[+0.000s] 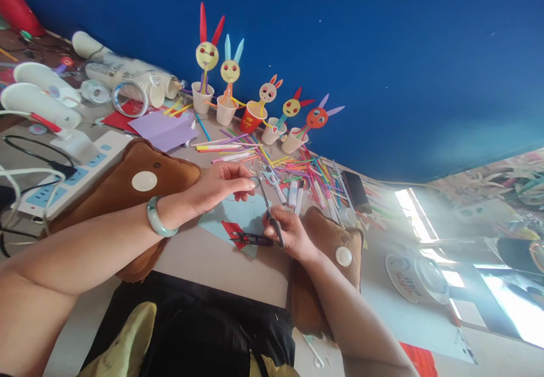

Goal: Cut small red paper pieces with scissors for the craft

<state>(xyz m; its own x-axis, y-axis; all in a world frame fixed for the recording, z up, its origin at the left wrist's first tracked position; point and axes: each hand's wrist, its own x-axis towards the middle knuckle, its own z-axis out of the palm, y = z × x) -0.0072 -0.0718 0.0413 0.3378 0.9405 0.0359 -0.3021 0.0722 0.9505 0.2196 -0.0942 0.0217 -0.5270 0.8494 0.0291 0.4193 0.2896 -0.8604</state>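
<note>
A blue wall (348, 42) backs the pale table (182, 263). On the table, a brown plush cushion (110, 187) lies under the left forearm and a second plush cushion (308, 303) under the right. Five rabbit-headed figures (207, 56) stand in paper cups (226, 110) along the wall, behind a heap of thin coloured sticks and some white felt pens (293, 193).

Between the cushions lies a light blue sheet of paper (244, 210), and both hands are above it. The left hand (225, 184) comes in from the left, its thumb and fingertips pinched together. The right hand (291, 232) is closed around the dark handles of the scissors (268, 210); their long axis runs away from the person, tips slanting slightly left. Black thread snips (257, 239) lie across a red paper scrap (228, 228) on the sheet, points to the left, just beside the right hand.

Smallest is a dark-rimmed round piece (255, 182), held in the left pinch. It sits just left of the scissor blades near their tip end, with the left hand the nearer; whether blade and rim touch, or how far the blades are parted, I cannot tell.
</note>
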